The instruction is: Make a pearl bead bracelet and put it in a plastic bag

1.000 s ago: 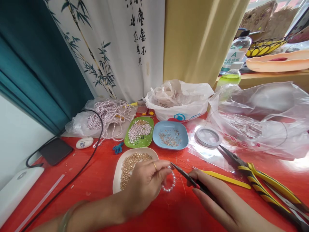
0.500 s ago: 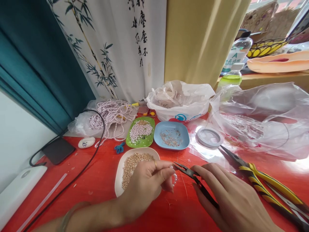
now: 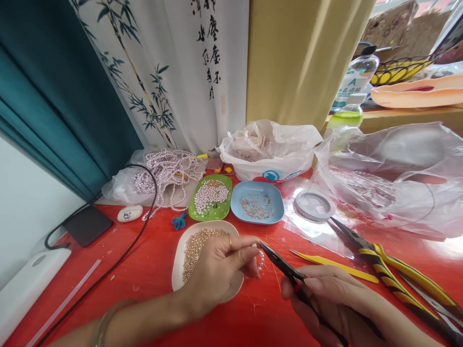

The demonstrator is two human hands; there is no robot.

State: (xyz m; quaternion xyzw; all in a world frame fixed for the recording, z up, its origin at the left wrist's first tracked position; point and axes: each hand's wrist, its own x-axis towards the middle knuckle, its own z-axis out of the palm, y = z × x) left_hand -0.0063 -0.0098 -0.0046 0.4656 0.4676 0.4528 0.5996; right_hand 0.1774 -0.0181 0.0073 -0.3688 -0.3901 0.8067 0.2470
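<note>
My left hand pinches a short strand of pearl beads, part of which hangs below the fingertips. Wrapped around the handles of black needle-nose pliers is my right hand. The pliers' tips meet the left fingertips at the top of the strand; whether they grip a fine part there is too small to tell. Beneath my left hand is a cream dish of gold beads. Yellow tweezers lie just beyond my right hand.
A green dish of pearls and a blue dish of small metal pieces stand behind the hands. Larger yellow-black pliers and a grey spool lie right. Plastic bags line the back; a black cable crosses the left side.
My right hand has turned over and drawn slightly right and down, tilting the pliers with it. The yellow tweezers, hidden before, now show. My left hand has barely shifted.
</note>
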